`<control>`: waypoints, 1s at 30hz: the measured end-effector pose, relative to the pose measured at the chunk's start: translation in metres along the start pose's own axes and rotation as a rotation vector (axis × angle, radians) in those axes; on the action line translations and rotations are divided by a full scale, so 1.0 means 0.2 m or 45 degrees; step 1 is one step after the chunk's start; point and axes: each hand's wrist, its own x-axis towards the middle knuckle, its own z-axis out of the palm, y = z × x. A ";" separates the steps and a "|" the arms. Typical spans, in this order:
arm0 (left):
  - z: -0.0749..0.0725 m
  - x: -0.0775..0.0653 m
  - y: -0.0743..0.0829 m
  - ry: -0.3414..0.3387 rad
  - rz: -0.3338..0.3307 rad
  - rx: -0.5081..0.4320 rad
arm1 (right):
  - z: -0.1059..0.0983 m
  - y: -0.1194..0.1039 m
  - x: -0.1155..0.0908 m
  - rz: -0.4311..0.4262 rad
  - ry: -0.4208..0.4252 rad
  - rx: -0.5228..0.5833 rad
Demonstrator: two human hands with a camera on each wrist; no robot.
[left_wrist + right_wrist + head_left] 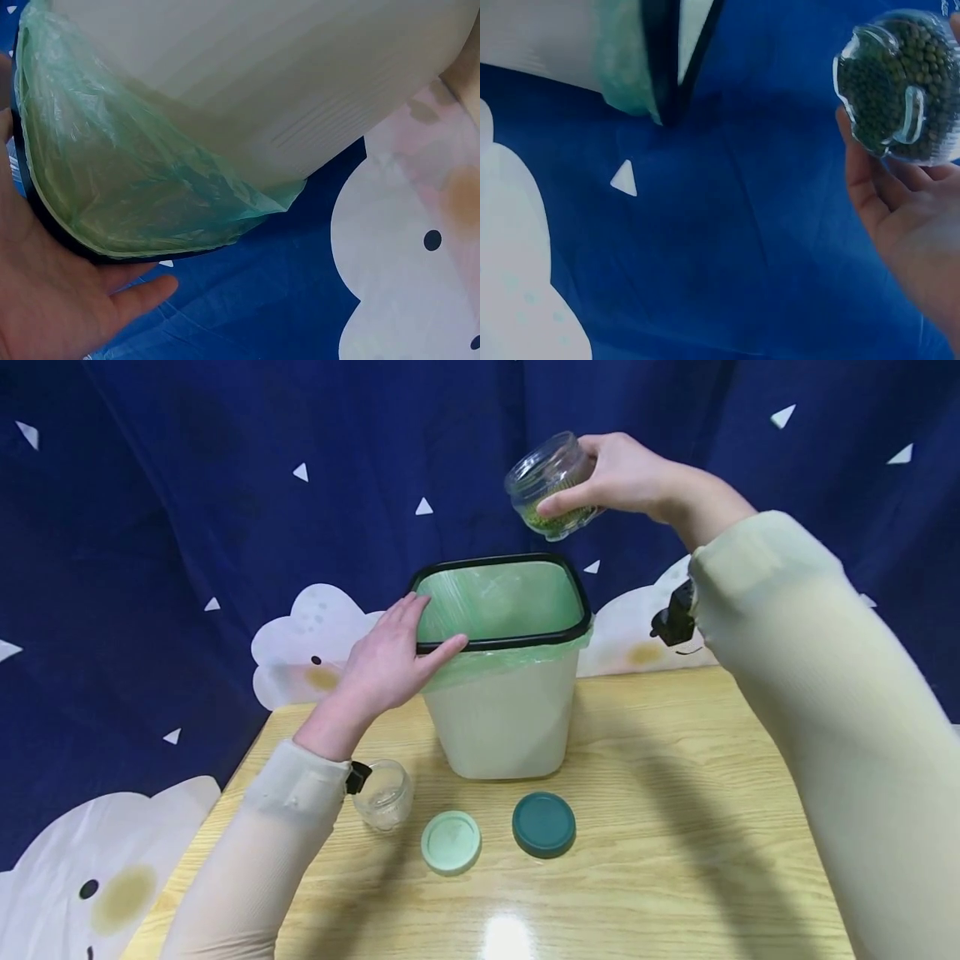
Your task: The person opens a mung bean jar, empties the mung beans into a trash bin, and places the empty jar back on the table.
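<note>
High above the right back of a white trash can, my right hand grips a clear glass jar without a lid. The jar is tilted, its mouth toward the upper left, over the bin's side. Small green beans, like mung beans, lie in its lower part. My left hand rests at the left front corner of the can's black rim, fingers extended and thumb along the front edge. A green plastic bag lines the can and folds out over the rim.
On the wooden table before the can lie a pale green lid and a dark teal lid. A second clear glass jar stands beside my left wrist. A blue curtain with white triangles hangs behind.
</note>
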 end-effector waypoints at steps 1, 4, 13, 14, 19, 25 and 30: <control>0.00 0.00 0.00 -0.002 0.001 0.005 | -0.01 -0.01 0.00 0.004 -0.008 -0.012; 0.00 0.00 0.00 -0.010 0.006 0.003 | -0.02 -0.03 0.01 0.015 -0.032 -0.035; -0.02 -0.03 -0.01 -0.010 -0.001 0.001 | 0.00 -0.15 0.03 -0.042 -0.071 -0.056; -0.02 -0.03 -0.02 -0.009 -0.001 0.002 | 0.01 -0.15 0.04 -0.047 -0.082 -0.056; -0.02 -0.03 -0.03 -0.005 -0.003 -0.002 | 0.06 -0.15 0.05 -0.064 -0.126 -0.078; -0.02 -0.04 -0.03 -0.008 -0.009 0.001 | 0.09 -0.17 0.08 -0.095 -0.180 -0.188; -0.02 -0.04 -0.03 0.002 -0.002 0.003 | 0.09 -0.20 0.11 -0.115 -0.216 -0.275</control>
